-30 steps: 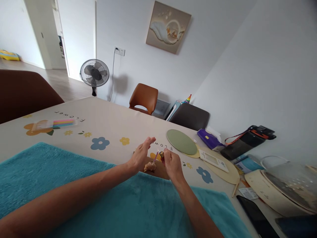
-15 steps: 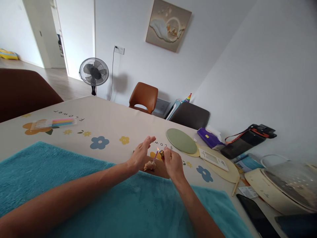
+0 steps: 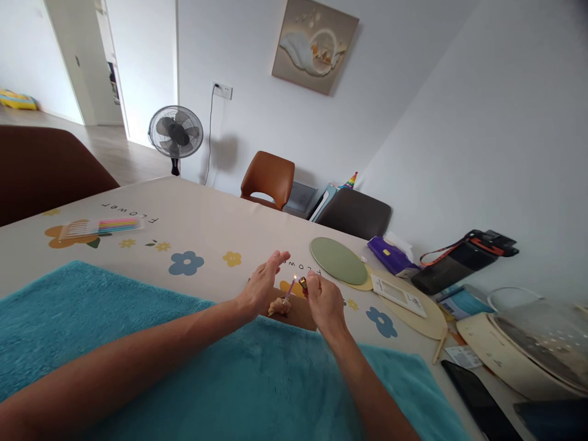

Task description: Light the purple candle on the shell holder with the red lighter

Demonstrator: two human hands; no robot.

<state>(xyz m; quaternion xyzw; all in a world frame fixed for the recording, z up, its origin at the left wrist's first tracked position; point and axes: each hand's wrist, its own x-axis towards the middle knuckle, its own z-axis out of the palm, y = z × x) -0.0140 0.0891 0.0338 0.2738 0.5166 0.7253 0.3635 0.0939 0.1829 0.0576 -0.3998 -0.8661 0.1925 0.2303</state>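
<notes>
A thin purple candle stands slightly tilted in a small, lumpy, light-brown piece that looks like ginger root. A small flame burns at the candle's top. The lump rests on a brown board, partly covered at the front by a teal towel. My left hand is open, fingers stretched upward, held to the left of the candle and apart from it. To the right of the flame, my right hand grips a lighter, its metal top close to the candle tip; my fingers hide the lighter's body.
A packet of coloured candles lies at the left on the flowered tablecloth. At the right are a green oval mat, a purple tissue pack, a black bottle, a phone and a cream appliance. A fan stands behind.
The flame at the candle tip looks rounder and brighter than before. Both hands keep nearly the same pose, and the view has shifted slightly.
</notes>
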